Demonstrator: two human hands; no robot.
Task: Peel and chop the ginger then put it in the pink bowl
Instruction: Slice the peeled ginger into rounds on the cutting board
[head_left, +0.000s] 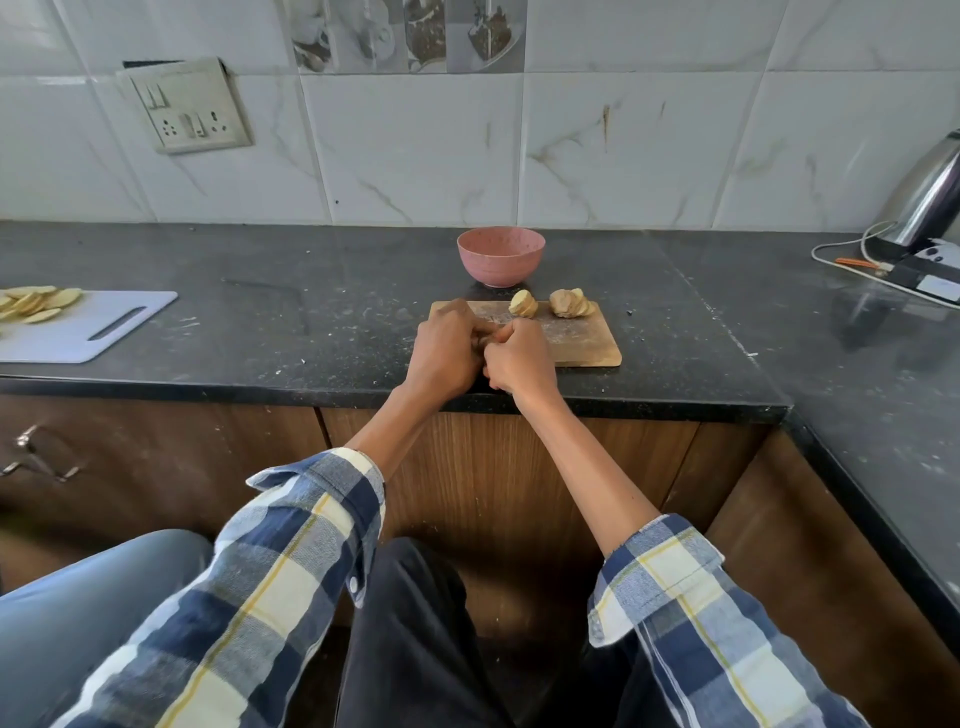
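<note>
Left hand (448, 349): fingers curled, knuckles up, over the near left end of the board (582, 343), forearm reaching up from a rolled plaid sleeve (291, 545). Right hand (519, 359): closed in a fist, pressed against the left, thumb side toward the wall. Both hands close on something small and brown between them, probably a ginger piece (482, 341); it is almost wholly hidden, so its shape and any tool cannot be told. Ginger chunk (523, 304): pale, on the far edge of the board, cut face toward the person, long axis roughly along the board's far edge. Second chunk (571, 303): knobby, just right of the first, apart from it, lying the same way. Bowl (501, 255): pink, upright, on the counter just behind the board, nothing visible in it from this angle. Board: wooden, long side parallel to the counter edge. Counter (311, 291): dark speckled stone, turning a corner at right. White board (98, 325): at far left, with pale slices (36, 304) on it. Kettle (930, 197): steel, at far right, with cords. Wall (415, 150): white marbled tile with a switch plate (187, 106). Cabinets (156, 457): wood, below.
</note>
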